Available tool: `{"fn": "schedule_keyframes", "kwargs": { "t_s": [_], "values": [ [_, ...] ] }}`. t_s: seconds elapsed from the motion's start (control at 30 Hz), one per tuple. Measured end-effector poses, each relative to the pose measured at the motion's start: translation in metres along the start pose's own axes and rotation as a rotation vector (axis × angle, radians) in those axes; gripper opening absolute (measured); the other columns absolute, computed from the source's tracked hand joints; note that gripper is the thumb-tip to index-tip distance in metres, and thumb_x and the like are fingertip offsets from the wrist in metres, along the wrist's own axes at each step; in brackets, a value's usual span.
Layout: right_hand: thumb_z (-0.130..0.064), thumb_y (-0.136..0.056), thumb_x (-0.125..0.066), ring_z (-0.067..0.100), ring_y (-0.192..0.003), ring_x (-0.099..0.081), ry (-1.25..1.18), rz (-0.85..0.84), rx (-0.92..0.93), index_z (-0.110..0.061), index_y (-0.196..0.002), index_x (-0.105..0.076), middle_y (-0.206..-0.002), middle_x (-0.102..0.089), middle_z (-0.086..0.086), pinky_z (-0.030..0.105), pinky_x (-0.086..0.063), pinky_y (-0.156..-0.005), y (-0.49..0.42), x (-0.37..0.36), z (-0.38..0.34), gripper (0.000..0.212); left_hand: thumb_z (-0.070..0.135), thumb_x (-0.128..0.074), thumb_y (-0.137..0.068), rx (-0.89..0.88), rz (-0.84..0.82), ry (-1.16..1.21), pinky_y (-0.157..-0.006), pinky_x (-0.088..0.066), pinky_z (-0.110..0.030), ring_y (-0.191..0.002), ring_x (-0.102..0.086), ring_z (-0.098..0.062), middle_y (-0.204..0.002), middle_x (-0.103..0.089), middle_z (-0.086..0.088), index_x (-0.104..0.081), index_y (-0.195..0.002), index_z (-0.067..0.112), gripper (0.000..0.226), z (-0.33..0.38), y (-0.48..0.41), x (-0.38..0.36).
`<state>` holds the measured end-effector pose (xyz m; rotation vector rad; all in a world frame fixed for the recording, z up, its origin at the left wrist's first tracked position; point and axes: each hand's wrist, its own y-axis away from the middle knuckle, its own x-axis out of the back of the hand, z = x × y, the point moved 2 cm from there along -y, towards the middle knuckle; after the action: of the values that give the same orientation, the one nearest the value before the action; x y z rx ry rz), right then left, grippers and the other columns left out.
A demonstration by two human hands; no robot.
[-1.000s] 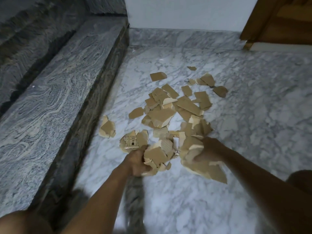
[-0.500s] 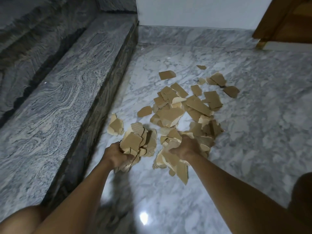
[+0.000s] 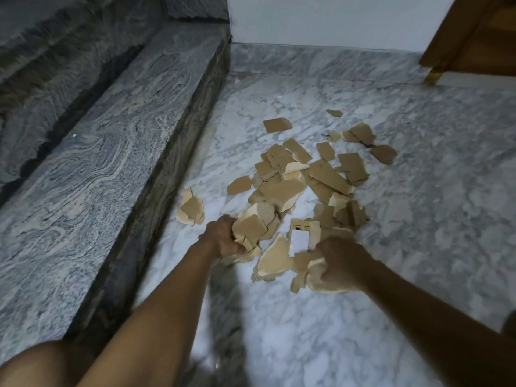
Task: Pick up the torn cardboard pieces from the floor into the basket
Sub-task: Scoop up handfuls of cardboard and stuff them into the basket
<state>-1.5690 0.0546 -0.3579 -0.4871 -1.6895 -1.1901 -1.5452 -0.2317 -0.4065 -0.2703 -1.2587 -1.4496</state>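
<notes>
Head view: left hand [image 3: 223, 238] and right hand [image 3: 339, 263], fingers closed, each clutch cardboard pieces [image 3: 304, 177]; light, stiff, loose scraps—bunch firmly by handfuls.

Wooden door [image 3: 472, 32] cut off top right; fingers [image 3: 321, 272] buried among cardboard pieces [image 3: 282, 191].

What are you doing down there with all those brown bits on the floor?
A person is gathering torn cardboard pieces off the marble floor. The left hand is closed around one bunch of pieces, and the right hand grips another bunch near the front of the heap. Many pieces are scattered beside the grey stone step. No basket is in view.
</notes>
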Motion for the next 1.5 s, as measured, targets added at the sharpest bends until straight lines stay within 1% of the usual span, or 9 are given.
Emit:
{"fn": "schedule_keyframes", "kwargs": {
  "t_s": [0.2, 0.43, 0.6, 0.73, 0.9, 1.03, 1.3, 1.43, 1.5],
  "values": [
    [-0.032, -0.069, -0.072, 0.020, -0.104, -0.066, -0.116, -0.030, -0.043, -0.021, -0.107, -0.065, -0.106, -0.068, -0.002, 0.029, -0.055, -0.083, 0.002, -0.012, 0.003, 0.040, 0.041, -0.078, -0.058, -0.053, 0.138, -0.070, -0.091, -0.050, -0.041, -0.105, -0.052, -0.027, -0.122, -0.036, -0.001, -0.045, -0.130, 0.020, 0.081, 0.005, 0.013, -0.012],
    [-0.035, -0.068, -0.079, 0.024, -0.118, -0.054, 0.139, -0.073, 0.309, -0.022, -0.124, -0.059, -0.127, -0.054, -0.001, 0.040, -0.050, -0.094, -0.050, 0.022, -0.052, 0.060, 0.028, -0.077, -0.069, 0.046, 0.223, 0.333, -0.059, -0.047, -0.024, -0.081, -0.063, -0.014, -0.093, -0.066, 0.005, -0.048, -0.105, 0.028, 0.047, -0.028, 0.049, -0.008],
    [-0.039, -0.072, -0.085, 0.024, -0.126, -0.051, 0.307, -0.270, 0.351, -0.021, -0.139, -0.046, -0.135, -0.054, 0.001, 0.038, -0.037, -0.102, -0.076, 0.017, -0.079, 0.080, 0.026, -0.073, -0.070, 0.091, 0.183, 0.294, -0.069, -0.056, -0.039, -0.079, -0.063, -0.023, -0.087, -0.064, 0.000, -0.038, -0.100, 0.027, 0.046, -0.050, 0.061, -0.012],
    [-0.045, -0.068, -0.086, 0.021, -0.132, -0.049, 0.273, -0.244, 0.319, -0.026, -0.148, -0.037, -0.144, -0.052, 0.000, 0.041, -0.022, -0.118, -0.080, 0.014, -0.072, 0.096, 0.023, -0.072, -0.070, 0.108, 0.144, 0.279, -0.072, -0.056, -0.042, -0.080, -0.062, -0.026, -0.086, -0.062, -0.002, -0.034, -0.102, 0.025, 0.049, -0.053, 0.060, -0.017],
    [-0.046, -0.064, -0.088, 0.027, -0.128, -0.052, 0.217, -0.261, 0.308, -0.029, -0.150, -0.035, -0.147, -0.049, 0.001, 0.041, -0.046, -0.103, -0.078, 0.012, -0.067, 0.102, 0.024, -0.072, -0.071, 0.080, 0.093, 0.195, -0.073, -0.053, -0.038, -0.085, -0.061, -0.027, -0.089, -0.061, 0.000, -0.031, -0.102, 0.024, 0.052, -0.047, 0.055, -0.014],
    [-0.053, -0.068, -0.082, 0.021, -0.130, -0.050, 0.260, -0.206, 0.336, -0.027, -0.147, -0.039, -0.140, -0.056, -0.002, 0.043, -0.020, -0.117, -0.071, 0.010, -0.066, 0.093, 0.023, -0.074, -0.072, 0.066, 0.099, 0.172, -0.071, -0.048, -0.035, -0.085, -0.059, -0.026, -0.090, -0.060, 0.000, -0.031, -0.103, 0.022, 0.053, -0.040, 0.055, -0.012],
    [-0.029, -0.073, -0.082, 0.019, -0.121, -0.058, -0.413, 0.062, 0.172, -0.019, -0.135, -0.058, -0.130, -0.062, 0.001, 0.027, -0.047, -0.095, -0.039, 0.024, -0.032, 0.067, 0.019, -0.076, -0.070, 0.119, 0.202, 0.391, -0.074, -0.050, -0.034, -0.088, -0.063, -0.026, -0.091, -0.063, 0.005, -0.023, -0.128, 0.038, 0.081, -0.020, 0.058, 0.002],
    [-0.024, -0.071, -0.088, 0.013, -0.099, -0.066, -0.885, 0.255, 0.037, -0.015, -0.116, -0.068, -0.105, -0.070, -0.005, 0.011, -0.045, -0.074, -0.022, 0.042, 0.002, 0.050, 0.026, -0.080, -0.063, 0.114, 0.170, 0.394, -0.066, -0.047, -0.024, -0.094, -0.063, -0.020, -0.102, -0.068, 0.004, -0.056, -0.113, 0.027, 0.055, -0.001, 0.055, 0.012],
    [-0.020, -0.070, -0.089, 0.013, -0.095, -0.070, -1.155, 0.308, 0.011, -0.016, -0.114, -0.069, -0.101, -0.074, -0.007, 0.023, -0.054, -0.081, -0.014, 0.048, 0.017, 0.048, 0.033, -0.082, -0.052, 0.078, 0.104, 0.358, -0.071, -0.052, -0.027, -0.093, -0.065, -0.018, -0.100, -0.071, 0.007, -0.061, -0.108, 0.029, 0.059, 0.006, 0.053, 0.014]
  ]
}}
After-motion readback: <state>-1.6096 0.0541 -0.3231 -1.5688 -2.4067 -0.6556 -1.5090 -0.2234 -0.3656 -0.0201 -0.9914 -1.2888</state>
